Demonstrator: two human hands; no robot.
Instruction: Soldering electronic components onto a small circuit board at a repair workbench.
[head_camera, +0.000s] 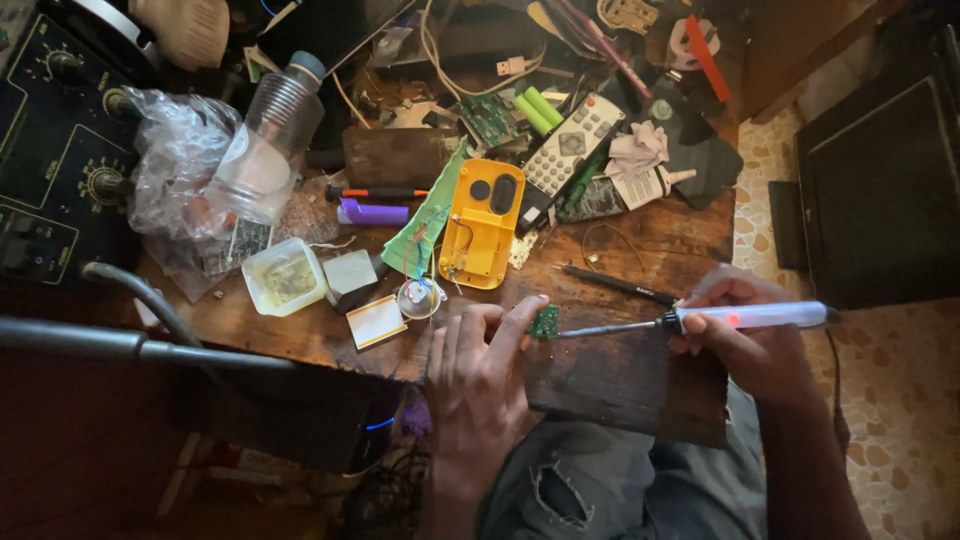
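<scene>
- Left hand (480, 370) pins a small green circuit board (545, 322) to the bench (620, 375) edge, grip closed on it.
- Right hand (745, 335) grips a white soldering iron (740, 318), tip touching the board.
- Soldering looks underway; the yellow casing (483, 222) lies open, unassembled.

A small green circuit board (545, 321) lies flat at the table edge, a white-handled soldering iron (700, 320) tip touching it.

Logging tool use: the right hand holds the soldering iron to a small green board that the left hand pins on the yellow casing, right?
Not quite. In the head view the left hand pins the board on the wooden table, not the yellow casing. The right hand does hold the soldering iron.
</scene>
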